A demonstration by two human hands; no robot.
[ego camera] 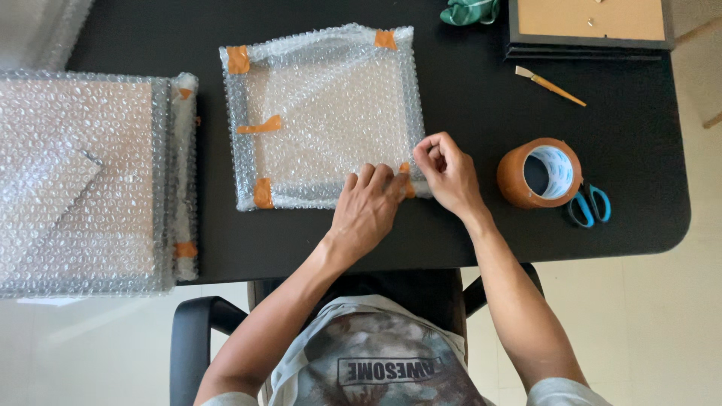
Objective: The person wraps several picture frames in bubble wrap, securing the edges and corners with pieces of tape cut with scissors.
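A square frame wrapped in bubble wrap [323,113] lies on the black table [466,105], with brown tape strips at its corners and left side. My left hand [367,207] lies flat on the near right corner, fingers pressing a brown tape strip [406,180]. My right hand [445,171] rests curled against the same corner from the right, fingertips touching the wrap's edge and the tape.
A brown tape roll [540,173] and blue-handled scissors [590,203] sit right of my hands. A small paintbrush [549,84], dark frames with a brown board [590,26] and a green object [470,10] are at the back. More bubble-wrapped frames [90,180] lie stacked at the left edge.
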